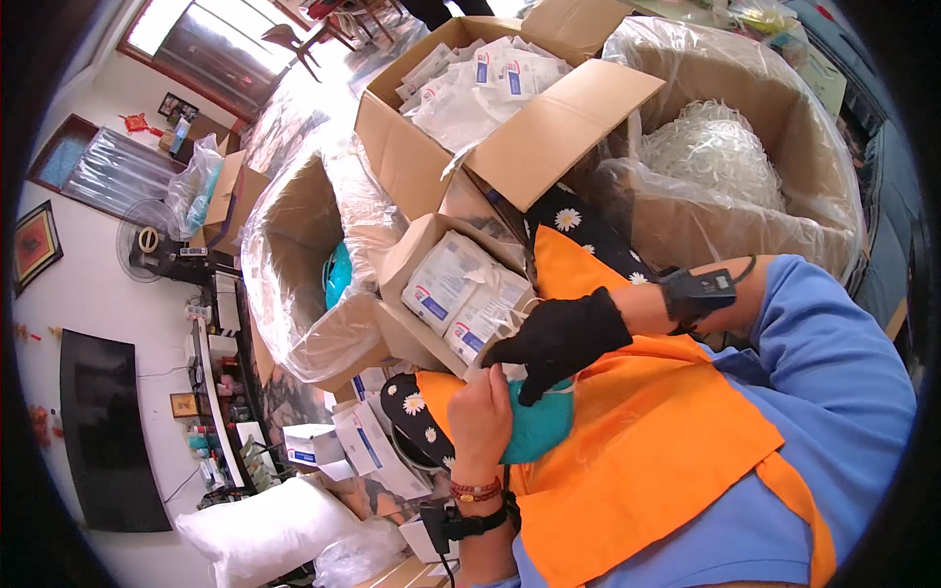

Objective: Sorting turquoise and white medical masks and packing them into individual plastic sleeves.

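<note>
A teal cup-shaped face mask (542, 423) rests against the orange apron over my lap. My left hand (480, 416), bare, is closed at the mask's left edge, fingertips pinched together. From the right, my right hand (564, 343) in a black glove bends over the mask's upper edge, thumb and fingers closing on it. A bit of white strap shows between the hands; their exact grip on it is hidden. Just beyond my hands, between my knees, stands a small open carton (397, 284) packed with white printed packets (451, 279).
Behind it, a large open carton (387, 147) holds many white packets. At right, a plastic-lined box (823, 211) contains a heap of white elastic straps (711, 152). Another lined box (279, 265), at left, has teal masks (337, 274) inside. Small white boxes (372, 446) lie below left.
</note>
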Demonstrator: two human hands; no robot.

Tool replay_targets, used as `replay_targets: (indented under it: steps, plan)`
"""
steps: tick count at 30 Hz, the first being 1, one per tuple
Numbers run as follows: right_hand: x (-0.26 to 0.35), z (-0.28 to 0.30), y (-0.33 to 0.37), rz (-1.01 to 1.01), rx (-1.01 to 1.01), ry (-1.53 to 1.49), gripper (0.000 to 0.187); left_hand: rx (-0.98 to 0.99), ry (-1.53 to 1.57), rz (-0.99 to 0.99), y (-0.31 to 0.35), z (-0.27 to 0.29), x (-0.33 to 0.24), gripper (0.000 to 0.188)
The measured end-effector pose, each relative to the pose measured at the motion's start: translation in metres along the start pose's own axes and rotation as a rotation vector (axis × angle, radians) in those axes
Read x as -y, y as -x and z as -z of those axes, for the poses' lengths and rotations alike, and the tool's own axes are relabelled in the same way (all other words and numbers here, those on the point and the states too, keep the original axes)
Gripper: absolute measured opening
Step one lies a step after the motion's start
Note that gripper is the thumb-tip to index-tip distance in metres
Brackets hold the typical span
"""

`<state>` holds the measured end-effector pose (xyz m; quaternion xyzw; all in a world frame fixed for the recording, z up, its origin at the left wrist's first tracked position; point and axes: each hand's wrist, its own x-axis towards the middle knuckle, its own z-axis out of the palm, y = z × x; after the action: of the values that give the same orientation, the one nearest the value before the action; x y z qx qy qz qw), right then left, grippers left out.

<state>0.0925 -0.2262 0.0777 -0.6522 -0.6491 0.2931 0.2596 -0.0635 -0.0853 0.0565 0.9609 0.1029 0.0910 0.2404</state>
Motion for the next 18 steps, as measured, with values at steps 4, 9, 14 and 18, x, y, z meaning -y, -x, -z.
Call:
replay_targets:
  steps: [4, 9, 14, 18]
  plan:
    - [-0.022, -0.032, 0.01, 0.224, -0.209, 0.349, 0.019, -0.079, 0.097, 0.017, 0.0, -0.006, 0.006, 0.034]
    - [-0.006, -0.036, 0.03, 0.263, -0.082, 0.236, 0.009, -0.179, 0.139, -0.001, -0.005, -0.024, 0.021, 0.035]
    - [0.004, -0.031, 0.036, 0.349, -0.053, 0.174, 0.014, -0.195, 0.247, 0.02, -0.012, -0.034, 0.027, 0.034]
    - [0.001, -0.028, 0.036, 0.236, -0.039, 0.252, 0.016, -0.194, 0.263, 0.033, -0.017, -0.033, 0.029, 0.032]
